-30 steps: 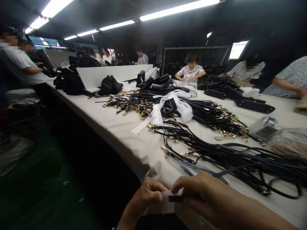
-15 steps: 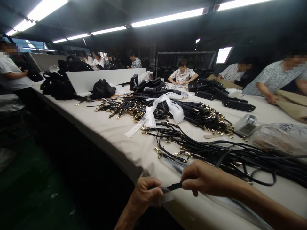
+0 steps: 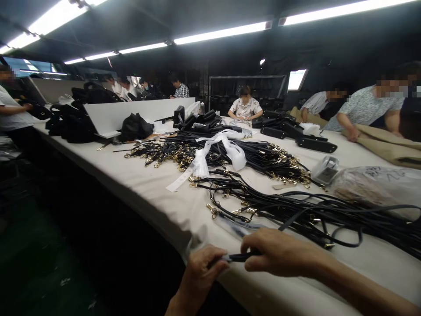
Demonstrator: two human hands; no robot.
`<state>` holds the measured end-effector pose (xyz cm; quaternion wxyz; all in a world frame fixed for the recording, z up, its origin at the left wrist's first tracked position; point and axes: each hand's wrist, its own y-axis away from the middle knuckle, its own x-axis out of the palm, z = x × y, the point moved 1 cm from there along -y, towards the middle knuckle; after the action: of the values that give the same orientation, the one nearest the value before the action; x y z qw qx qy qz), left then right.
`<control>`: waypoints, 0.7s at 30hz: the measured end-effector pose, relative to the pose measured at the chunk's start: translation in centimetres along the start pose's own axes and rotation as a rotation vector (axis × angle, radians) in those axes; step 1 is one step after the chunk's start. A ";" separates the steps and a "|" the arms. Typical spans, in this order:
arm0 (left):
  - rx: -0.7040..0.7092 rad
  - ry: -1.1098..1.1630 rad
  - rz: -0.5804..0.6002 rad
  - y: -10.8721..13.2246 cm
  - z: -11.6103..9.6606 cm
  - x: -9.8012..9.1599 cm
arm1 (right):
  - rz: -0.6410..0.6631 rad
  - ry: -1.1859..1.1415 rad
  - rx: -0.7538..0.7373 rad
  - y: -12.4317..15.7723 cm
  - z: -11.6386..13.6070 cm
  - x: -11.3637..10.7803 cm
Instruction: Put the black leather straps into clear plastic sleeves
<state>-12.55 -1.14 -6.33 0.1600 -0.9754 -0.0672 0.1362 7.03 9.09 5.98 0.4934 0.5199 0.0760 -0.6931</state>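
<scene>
On the left, a black bag [image 3: 136, 127] lies upon the surface [image 3: 158, 184]. Then the left hand [image 3: 201, 267] pinches a small whitish piece [image 3: 226, 258] at one end of a black strip [image 3: 238, 257], near the surface's edge; the right hand [image 3: 278, 252] grips its other end. Farther right lie black straps [image 3: 286, 202].

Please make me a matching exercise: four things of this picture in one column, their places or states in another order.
Things:
1. short black strip
2. white strips
3. big plastic bag
4. long board

Places or states:
a. lying over many black straps
b. standing upright
c. between left hand and right hand
d. see-through, near the right edge

Pairs: 1-c; 2-a; 3-d; 4-b
</scene>
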 end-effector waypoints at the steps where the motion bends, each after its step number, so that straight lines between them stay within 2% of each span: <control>1: 0.112 -0.073 -0.021 0.1 0.1 -0.4 | 0.069 -0.095 0.026 0.3 -0.6 -0.4; 3: 0.228 -0.136 -0.032 0.3 0.4 -0.7 | 0.186 -0.340 0.055 0.8 -1.4 -0.9; 5: 0.189 -0.117 0.010 0.3 0.6 -0.5 | 0.202 -0.479 0.031 1.3 -1.4 -1.1; 7: 0.018 -0.024 0.079 0.1 0.3 0.1 | 0.069 -0.336 -0.034 1.6 -0.7 -1.0; 10: -0.312 0.241 0.184 -0.2 -0.6 1.4 | -0.147 0.117 -0.122 1.7 0.9 0.0; 12: -0.458 0.426 0.230 -0.3 -1.2 2.1 | -0.157 0.271 -0.144 1.5 1.8 0.9; 14: -0.498 0.520 0.251 -0.5 -1.5 2.5 | -0.124 0.280 -0.139 1.4 2.1 1.5; 17: -0.374 0.398 0.192 -0.8 -1.8 2.2 | -0.168 0.119 -0.113 2.0 1.4 1.1; 21: -0.008 0.076 0.094 -0.9 -2.5 1.3 | -0.083 -0.218 0.044 3.1 -0.6 -0.3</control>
<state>-10.63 -0.78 -4.03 0.1518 -0.9826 -0.0156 0.1062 9.80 8.13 7.19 0.4580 0.4486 0.0280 -0.7670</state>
